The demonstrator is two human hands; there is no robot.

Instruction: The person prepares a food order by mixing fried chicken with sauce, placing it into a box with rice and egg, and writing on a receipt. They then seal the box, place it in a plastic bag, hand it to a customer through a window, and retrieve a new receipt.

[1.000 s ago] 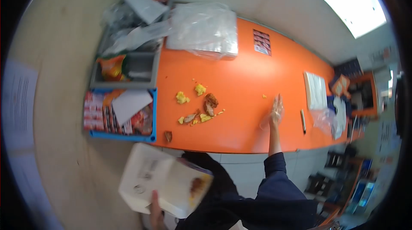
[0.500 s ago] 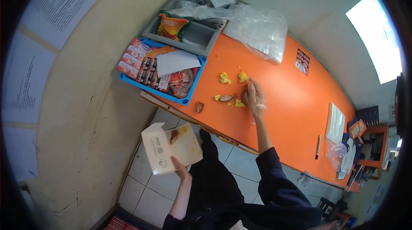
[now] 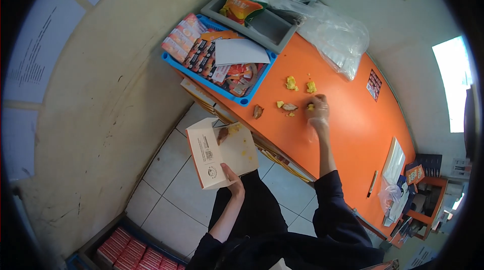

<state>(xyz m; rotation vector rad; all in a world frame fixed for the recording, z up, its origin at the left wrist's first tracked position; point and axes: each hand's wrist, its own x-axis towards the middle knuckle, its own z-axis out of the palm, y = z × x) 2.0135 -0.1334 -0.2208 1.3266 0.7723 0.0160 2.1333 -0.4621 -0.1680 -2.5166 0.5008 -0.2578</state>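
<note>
My left hand (image 3: 233,181) grips an open white cardboard food box (image 3: 205,155) below the table's front edge. Inside the box lie a brown food piece (image 3: 222,135) and yellow crumbs. A clear plastic glove covers my right hand (image 3: 318,111), which is closed round food scraps (image 3: 310,107) at the tabletop; a yellow bit shows at its fingers, and the rest is hidden. To its left are a brown, bone-like scrap (image 3: 289,107) and small yellow bits. Yellow food lumps (image 3: 292,83) lie farther back, and another brown scrap (image 3: 258,112) sits near the edge.
A blue basket (image 3: 244,102) of printed packets stands left on the orange table (image 3: 348,134). Behind it are grey trays (image 3: 282,48) and clear plastic bags (image 3: 338,38). A marker (image 3: 372,184) and papers lie at the right. Red boxes (image 3: 121,250) fill a crate on the floor.
My right hand has gone from lying flat over the scraps to closed, gathering some yellow bits. The view has shifted, and the box in my left hand appears closer to the table.
</note>
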